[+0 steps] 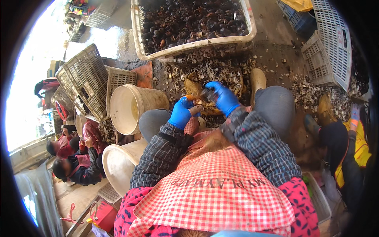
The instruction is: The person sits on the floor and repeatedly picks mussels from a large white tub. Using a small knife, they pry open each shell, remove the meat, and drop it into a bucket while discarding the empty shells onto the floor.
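My left hand (184, 111), in a blue glove, is closed around a small knife with an orange handle (191, 97); a pale morsel shows by its fingers. Beside it on the right, my right hand (222, 97), also gloved in blue, grips a dark, motion-blurred piece that looks like a shell. Under both hands lies a yellowish sack (194, 86) among shell scraps. Ahead stands a large white plastic tub (195, 45) full of dark shellfish (189, 22). A red checked apron covers my lap.
Two white buckets (136, 109) (118, 166) stand at my left, near tilted plastic crates (86, 80). More crates (331, 50) are at the right. Co-workers sit at the left (80, 169) and right (340, 142). Shell debris (314, 91) covers parts of the floor.
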A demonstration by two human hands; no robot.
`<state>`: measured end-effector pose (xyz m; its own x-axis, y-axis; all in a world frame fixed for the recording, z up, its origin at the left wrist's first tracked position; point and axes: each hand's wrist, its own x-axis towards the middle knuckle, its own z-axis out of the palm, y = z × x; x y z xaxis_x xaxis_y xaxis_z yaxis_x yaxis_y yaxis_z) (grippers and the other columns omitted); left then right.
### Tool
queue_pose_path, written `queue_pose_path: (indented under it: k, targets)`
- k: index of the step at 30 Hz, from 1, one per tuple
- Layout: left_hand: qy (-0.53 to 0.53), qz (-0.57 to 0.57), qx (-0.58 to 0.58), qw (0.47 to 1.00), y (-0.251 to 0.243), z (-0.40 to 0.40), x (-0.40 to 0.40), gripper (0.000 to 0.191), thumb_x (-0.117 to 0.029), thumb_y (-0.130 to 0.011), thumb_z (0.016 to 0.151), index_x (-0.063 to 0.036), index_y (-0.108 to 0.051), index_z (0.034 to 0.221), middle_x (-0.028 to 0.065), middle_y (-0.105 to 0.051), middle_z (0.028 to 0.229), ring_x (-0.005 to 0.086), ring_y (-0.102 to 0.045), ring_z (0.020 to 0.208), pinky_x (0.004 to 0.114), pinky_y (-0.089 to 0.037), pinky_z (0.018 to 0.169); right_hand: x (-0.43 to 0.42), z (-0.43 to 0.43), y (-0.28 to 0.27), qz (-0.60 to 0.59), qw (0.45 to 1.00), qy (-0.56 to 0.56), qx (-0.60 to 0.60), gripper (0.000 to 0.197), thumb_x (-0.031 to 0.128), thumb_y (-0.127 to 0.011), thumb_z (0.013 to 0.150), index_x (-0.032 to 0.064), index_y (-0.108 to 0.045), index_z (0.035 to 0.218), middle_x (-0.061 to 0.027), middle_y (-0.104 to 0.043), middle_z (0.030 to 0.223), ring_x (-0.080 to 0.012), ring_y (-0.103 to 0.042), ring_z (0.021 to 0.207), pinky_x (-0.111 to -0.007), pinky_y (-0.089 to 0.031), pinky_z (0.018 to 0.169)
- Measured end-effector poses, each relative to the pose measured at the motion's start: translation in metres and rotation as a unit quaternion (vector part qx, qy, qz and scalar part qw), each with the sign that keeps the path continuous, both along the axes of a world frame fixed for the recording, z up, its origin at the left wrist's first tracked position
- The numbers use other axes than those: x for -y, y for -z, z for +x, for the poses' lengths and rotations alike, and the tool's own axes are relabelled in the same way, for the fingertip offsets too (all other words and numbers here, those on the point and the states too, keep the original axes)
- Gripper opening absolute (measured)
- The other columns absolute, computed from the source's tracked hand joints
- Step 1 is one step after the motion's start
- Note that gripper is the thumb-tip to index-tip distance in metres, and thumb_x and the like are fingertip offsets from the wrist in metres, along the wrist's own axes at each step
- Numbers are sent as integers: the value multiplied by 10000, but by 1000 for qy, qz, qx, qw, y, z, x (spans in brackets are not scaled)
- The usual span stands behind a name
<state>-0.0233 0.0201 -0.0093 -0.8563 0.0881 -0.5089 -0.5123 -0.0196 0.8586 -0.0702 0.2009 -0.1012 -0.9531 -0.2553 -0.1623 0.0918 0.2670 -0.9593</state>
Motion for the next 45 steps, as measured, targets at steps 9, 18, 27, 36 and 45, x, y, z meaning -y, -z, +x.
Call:
queue_pose_path:
  k: [9,18,27,36,45]
  targets:
    - [-12,1,-11,1000,-4,-1,6,369,37,-683,785,2,-548,1126,56,-622,881,129,-601,723,256,-504,613,4,-7,-18,46,991,30,122,350,253,-680,862,60,-572,1134,-58,-652,942,-106,-574,812,-270,-471,751]
    - [-17,-26,-15,999,-8,6,3,367,19,-700,782,-3,-549,1115,58,-632,902,125,-607,750,256,-513,645,4,1,-14,-105,991,-80,-9,329,299,-664,869,103,-584,1121,-82,-650,876,-143,-578,772,-306,-482,746]
    - [-7,-28,-20,999,-9,5,5,341,24,-691,786,-7,-545,1093,53,-629,879,132,-602,741,264,-505,648,9,2,-17,-213,966,-145,-14,219,290,-649,882,80,-631,941,-71,-654,889,-132,-581,819,-310,-483,768]
    - [-85,181,74,977,-8,3,21,459,26,-593,841,-12,-479,1284,117,-596,1074,208,-614,938,334,-517,849,3,0,3,-44,995,20,90,451,518,-591,868,78,-620,961,-56,-600,768,-154,-560,720,-313,-475,694]
    - [-49,190,105,975,-4,8,13,396,-89,-614,871,-10,-519,1247,60,-625,1061,136,-597,961,265,-489,858,7,8,-19,72,992,38,94,366,404,-685,831,99,-581,1006,-94,-613,762,-190,-585,668,-327,-479,613]
